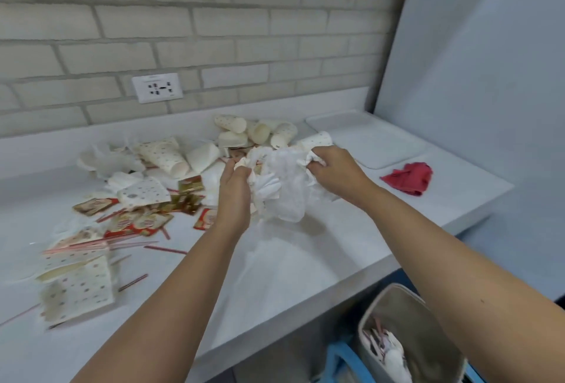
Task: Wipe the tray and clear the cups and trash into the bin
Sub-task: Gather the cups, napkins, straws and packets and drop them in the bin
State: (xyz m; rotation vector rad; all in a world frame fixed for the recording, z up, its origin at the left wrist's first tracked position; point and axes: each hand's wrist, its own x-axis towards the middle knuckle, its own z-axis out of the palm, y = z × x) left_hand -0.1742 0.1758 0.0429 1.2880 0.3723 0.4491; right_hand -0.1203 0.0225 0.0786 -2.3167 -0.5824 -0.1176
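Observation:
A bundle of crumpled white napkins [286,187] hangs over the middle of the white counter [290,260]. My left hand [234,190] grips its left side and my right hand [334,170] grips its right side. Behind them lies a heap of several white dotted paper cups [260,133], all on their sides. A white tray [376,142] rests at the far right of the counter, with a crumpled red cloth [408,177] just in front of it. The bin [409,330] stands on the floor below the counter's edge, holding some trash.
Flattened dotted cups [76,288], red and gold wrappers [137,223] and thin red straws [165,249] litter the counter's left half. A wall socket [157,88] sits in the brick wall behind. A blue frame [337,358] stands beside the bin.

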